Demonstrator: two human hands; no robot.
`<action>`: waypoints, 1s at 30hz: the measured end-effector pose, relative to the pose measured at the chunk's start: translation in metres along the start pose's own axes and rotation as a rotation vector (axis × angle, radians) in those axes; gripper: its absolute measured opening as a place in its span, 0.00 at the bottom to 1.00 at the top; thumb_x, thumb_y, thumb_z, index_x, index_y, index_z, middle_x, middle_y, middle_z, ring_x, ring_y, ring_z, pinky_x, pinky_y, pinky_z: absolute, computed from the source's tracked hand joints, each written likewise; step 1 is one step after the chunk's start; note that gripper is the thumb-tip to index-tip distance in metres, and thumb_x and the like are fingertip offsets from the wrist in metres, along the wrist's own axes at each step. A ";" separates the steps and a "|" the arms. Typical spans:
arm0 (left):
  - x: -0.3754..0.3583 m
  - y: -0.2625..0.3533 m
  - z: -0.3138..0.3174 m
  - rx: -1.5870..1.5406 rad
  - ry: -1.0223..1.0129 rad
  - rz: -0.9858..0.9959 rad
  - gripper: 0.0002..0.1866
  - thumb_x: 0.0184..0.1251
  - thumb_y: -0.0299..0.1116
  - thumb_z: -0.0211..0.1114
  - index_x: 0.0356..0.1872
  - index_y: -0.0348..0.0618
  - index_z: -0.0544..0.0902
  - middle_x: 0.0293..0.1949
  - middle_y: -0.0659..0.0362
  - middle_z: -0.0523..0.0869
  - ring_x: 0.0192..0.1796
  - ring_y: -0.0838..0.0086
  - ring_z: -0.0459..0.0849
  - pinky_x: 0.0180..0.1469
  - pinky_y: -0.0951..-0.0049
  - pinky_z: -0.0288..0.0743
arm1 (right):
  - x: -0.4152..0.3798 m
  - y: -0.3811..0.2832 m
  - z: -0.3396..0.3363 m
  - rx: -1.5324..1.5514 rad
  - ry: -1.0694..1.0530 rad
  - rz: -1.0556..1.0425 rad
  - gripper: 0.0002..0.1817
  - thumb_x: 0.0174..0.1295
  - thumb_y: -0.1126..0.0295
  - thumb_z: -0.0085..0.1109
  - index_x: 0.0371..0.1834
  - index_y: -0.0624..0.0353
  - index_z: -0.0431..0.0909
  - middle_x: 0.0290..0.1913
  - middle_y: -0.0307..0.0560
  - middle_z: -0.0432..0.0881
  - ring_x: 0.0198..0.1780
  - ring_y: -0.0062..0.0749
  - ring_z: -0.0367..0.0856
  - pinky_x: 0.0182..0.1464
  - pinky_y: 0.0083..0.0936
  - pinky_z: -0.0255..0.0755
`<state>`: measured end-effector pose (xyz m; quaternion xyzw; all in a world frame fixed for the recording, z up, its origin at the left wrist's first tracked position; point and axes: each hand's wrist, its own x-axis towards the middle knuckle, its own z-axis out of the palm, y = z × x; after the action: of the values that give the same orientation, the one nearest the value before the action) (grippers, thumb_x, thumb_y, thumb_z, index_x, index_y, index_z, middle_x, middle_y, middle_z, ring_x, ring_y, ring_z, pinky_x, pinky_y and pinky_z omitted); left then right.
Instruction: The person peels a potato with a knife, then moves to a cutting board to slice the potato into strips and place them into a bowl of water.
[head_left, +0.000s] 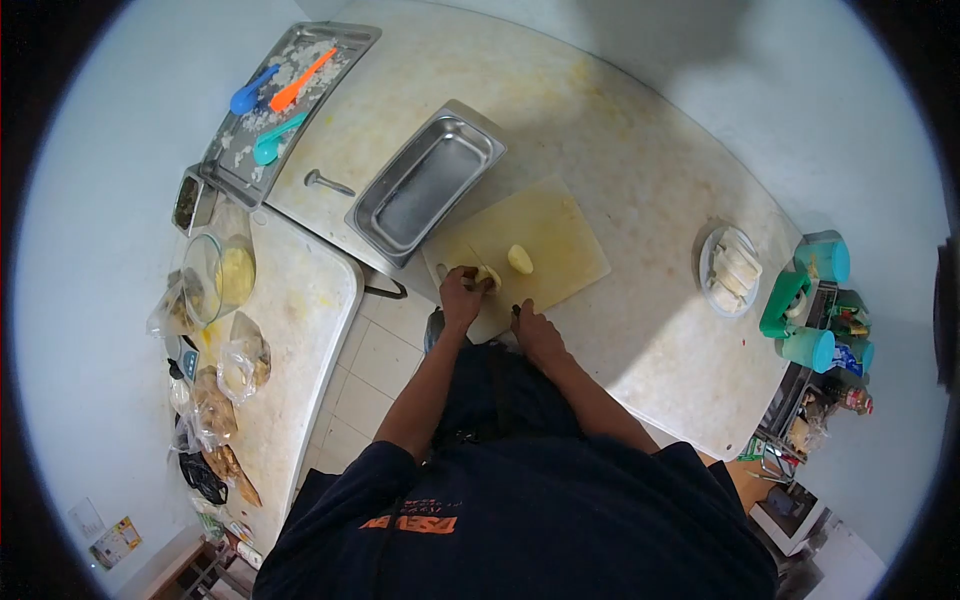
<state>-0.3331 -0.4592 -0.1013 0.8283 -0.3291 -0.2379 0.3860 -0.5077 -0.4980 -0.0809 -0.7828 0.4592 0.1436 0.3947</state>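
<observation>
A yellowish cutting board (560, 235) lies on the worktop in front of me. At its left part, my left hand (463, 295) has its fingers closed on a pale yellow piece of food (487, 275). My right hand (533, 325) is closed round a dark handle (516, 311) at the board's near edge; a blade cannot be made out. Another pale yellow piece (520, 259) rests on the board, just beyond and between my hands.
An empty steel pan (430, 180) stands beyond the board's left side. Farther left are a metal tool (330, 184) and a tray (350, 38) with spoons. A plate of white pieces (733, 272) sits right. Bags and a glass bowl (203, 275) crowd the left table.
</observation>
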 end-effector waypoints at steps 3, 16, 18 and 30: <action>0.002 0.001 -0.002 -0.030 -0.024 -0.034 0.18 0.47 0.34 0.78 0.38 0.35 0.85 0.39 0.48 0.87 0.43 0.56 0.86 0.48 0.63 0.78 | 0.002 0.002 0.004 0.020 0.044 -0.017 0.27 0.72 0.54 0.45 0.59 0.69 0.57 0.33 0.71 0.81 0.37 0.67 0.82 0.39 0.54 0.77; 0.004 -0.004 -0.001 0.017 -0.003 0.015 0.19 0.45 0.34 0.78 0.36 0.34 0.83 0.36 0.48 0.86 0.40 0.55 0.86 0.45 0.62 0.78 | 0.014 0.004 0.010 0.060 0.030 0.069 0.19 0.69 0.60 0.48 0.51 0.65 0.61 0.36 0.75 0.80 0.40 0.70 0.81 0.42 0.58 0.75; 0.005 -0.004 0.000 0.011 -0.005 0.023 0.19 0.45 0.34 0.78 0.36 0.34 0.83 0.36 0.47 0.86 0.40 0.56 0.86 0.45 0.62 0.78 | 0.013 0.005 0.003 0.063 -0.017 0.088 0.22 0.69 0.59 0.47 0.55 0.66 0.60 0.38 0.75 0.80 0.43 0.69 0.81 0.44 0.57 0.75; 0.007 -0.014 0.000 -0.091 -0.081 -0.079 0.22 0.46 0.39 0.79 0.39 0.35 0.85 0.38 0.48 0.88 0.42 0.58 0.87 0.48 0.63 0.79 | 0.003 0.010 0.001 0.138 0.019 -0.027 0.24 0.72 0.56 0.44 0.57 0.67 0.59 0.37 0.74 0.79 0.43 0.69 0.81 0.44 0.55 0.75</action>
<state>-0.3229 -0.4573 -0.1136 0.8119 -0.3003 -0.3009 0.4002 -0.5144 -0.5020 -0.0881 -0.7611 0.4612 0.0989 0.4452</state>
